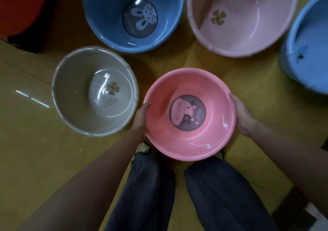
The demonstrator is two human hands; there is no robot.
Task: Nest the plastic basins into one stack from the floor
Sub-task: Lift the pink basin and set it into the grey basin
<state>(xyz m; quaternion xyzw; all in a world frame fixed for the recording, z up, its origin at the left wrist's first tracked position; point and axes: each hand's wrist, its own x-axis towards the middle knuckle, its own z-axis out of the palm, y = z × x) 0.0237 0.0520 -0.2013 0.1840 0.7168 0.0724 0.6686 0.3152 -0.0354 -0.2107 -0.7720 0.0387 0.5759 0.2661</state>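
A small pink basin (204,142) with a cow print on its bottom is right in front of my legs. My left hand (141,118) grips its left rim and my right hand (242,114) grips its right rim, fingers curled round the edge. Whether it is lifted off the floor I cannot tell. To its left a grey basin (74,96) with a clover print stands on the floor. Behind are a large blue basin (106,14) with a rabbit print, a large pale pink basin (266,27), and a light blue basin (305,57) at the right edge.
The floor (35,151) is yellowish and glossy. A red object (19,5) lies at the top left corner. My legs in dark trousers (213,195) are below the pink basin. Something dark and white (312,211) sits at the bottom right.
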